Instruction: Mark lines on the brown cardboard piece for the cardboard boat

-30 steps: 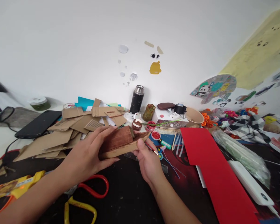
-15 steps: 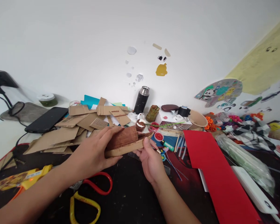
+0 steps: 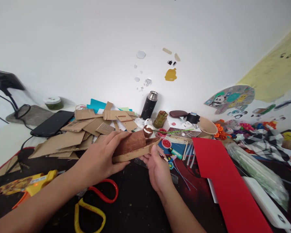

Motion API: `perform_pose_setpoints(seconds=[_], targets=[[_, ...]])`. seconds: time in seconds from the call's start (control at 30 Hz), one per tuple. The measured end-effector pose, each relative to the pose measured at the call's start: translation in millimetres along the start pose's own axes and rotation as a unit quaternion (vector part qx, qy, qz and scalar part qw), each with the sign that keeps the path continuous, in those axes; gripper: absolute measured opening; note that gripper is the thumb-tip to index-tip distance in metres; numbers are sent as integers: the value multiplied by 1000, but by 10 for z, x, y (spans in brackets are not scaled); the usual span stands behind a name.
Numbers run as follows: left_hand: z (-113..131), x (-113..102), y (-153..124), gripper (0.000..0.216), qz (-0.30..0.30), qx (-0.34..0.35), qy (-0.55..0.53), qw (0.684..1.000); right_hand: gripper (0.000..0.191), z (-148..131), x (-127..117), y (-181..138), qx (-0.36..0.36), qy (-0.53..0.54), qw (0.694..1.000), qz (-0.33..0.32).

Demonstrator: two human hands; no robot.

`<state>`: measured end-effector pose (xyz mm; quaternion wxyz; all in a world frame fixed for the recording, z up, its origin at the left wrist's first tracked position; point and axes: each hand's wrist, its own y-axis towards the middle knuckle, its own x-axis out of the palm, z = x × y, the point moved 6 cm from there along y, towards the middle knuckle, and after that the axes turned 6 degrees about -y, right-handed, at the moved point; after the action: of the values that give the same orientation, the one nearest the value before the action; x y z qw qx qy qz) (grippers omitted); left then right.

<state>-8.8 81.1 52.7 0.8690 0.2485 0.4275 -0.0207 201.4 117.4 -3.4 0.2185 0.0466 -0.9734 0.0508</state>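
A brown-painted cardboard model (image 3: 130, 143), a rounded top on a flat cardboard base, is held up over the dark desk. My left hand (image 3: 106, 152) wraps around its left end, thumb below and fingers over the top. At the tapered right end, my right hand (image 3: 157, 168) pinches the base, thumb on the near side. A thin stick with a dark, shiny end (image 3: 163, 157) pokes out by the right fingers; its kind is unclear. Behind the model stand a small brown pot (image 3: 147, 130) and an open tub of red paint (image 3: 166, 143).
Red-and-yellow-handled scissors (image 3: 90, 213) and a yellow glue gun (image 3: 36, 185) lie at the near left. Cardboard scraps (image 3: 63, 141) pile up behind. A black flask (image 3: 149, 106) stands near the wall. Red card (image 3: 229, 184) and a white glue-gun-like device (image 3: 266, 202) lie at right.
The view has shifted slightly, so everything sits a little further right and lower. Both hands keep their hold on the cardboard model with barely any change of grip.
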Motion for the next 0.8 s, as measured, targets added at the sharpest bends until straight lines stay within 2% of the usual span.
perform_pose_setpoints(seconds=[0.13, 0.23, 0.33, 0.5, 0.63, 0.8], targets=[[0, -15, -16, 84, -24, -4, -62, 998, 63, -9, -3, 1, 6, -5, 1000, -6], [-50, -119, 23, 68, -30, -69, -156, 985, 60, -23, 14, 3, 15, 7, 1000, -21], [-99, -197, 84, 69, -28, -157, -236, 958, 54, -28, 66, -19, 27, 17, 998, -51], [-200, -106, 84, 74, -78, -239, -342, 906, 53, -22, 130, -67, 44, 12, 994, -96], [-271, -43, 15, 72, -95, -255, -393, 878, 54, -14, 128, -81, 52, 16, 993, -106], [-181, 52, -56, 66, -144, -303, -481, 810, 54, -10, 137, -96, 55, 18, 992, -108]])
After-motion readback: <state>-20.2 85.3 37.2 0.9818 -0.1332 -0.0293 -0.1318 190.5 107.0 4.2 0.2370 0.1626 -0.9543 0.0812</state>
